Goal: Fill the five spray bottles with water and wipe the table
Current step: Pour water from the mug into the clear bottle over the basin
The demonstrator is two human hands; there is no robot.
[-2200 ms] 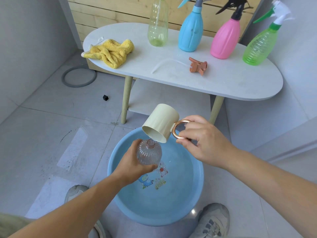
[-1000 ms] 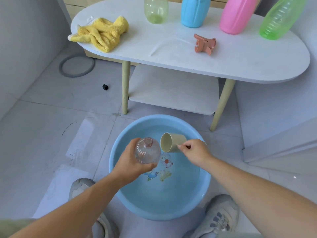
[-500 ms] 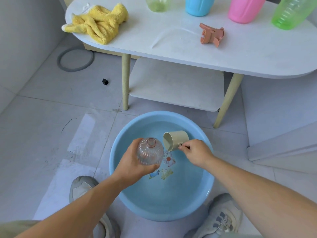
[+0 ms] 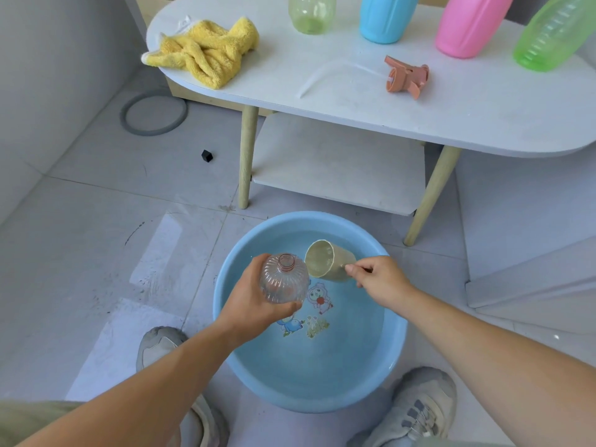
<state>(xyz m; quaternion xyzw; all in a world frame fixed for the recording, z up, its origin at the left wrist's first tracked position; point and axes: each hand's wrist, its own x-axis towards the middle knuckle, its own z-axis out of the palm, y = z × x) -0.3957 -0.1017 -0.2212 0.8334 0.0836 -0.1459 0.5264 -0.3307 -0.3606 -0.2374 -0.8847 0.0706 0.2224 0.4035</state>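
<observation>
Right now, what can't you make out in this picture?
Head view only.
- Tops of the pale green bottle, blue bottle, pink bottle and bright green bottle: cut off by the top edge.
- The handle of the cup: hidden by the right hand.
- Water level in the clear bottle: covered by the left hand.

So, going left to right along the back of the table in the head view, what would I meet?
yellow cloth → pale green bottle → blue bottle → pink bottle → bright green bottle

Top edge crops four standing bottles (image 4: 467,27); right hand (image 4: 382,280) covers handle of cup (image 4: 325,261)
</observation>
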